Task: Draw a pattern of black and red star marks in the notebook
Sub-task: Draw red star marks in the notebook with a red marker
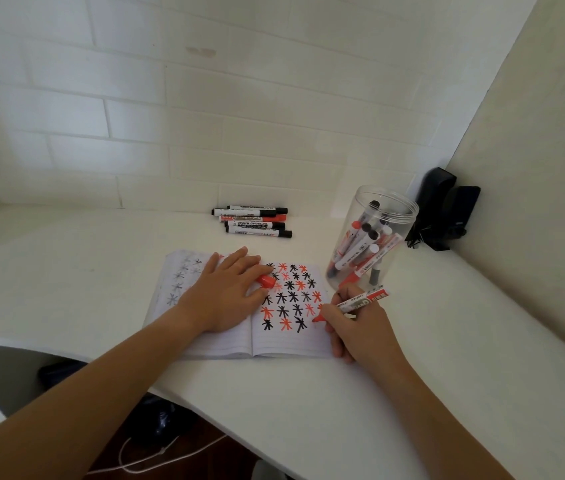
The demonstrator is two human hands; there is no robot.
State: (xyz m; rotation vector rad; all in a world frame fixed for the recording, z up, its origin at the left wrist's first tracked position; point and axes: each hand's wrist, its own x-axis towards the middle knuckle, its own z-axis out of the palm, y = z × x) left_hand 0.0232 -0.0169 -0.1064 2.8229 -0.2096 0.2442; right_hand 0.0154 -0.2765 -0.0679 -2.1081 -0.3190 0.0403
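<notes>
Two hands busy mid-frame: right hand [357,327] pinches uncapped red whiteboard marker [350,306], left hand [229,292] grips red plastic cap [266,281] over open lined notebook [288,341]; wet ink could smear under palms.

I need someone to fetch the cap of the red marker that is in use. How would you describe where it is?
Find the open notebook on the white desk. The left hand rests on it, and the red cap sits under its fingertips. It is short and loose; the other caps sit on markers.
</notes>
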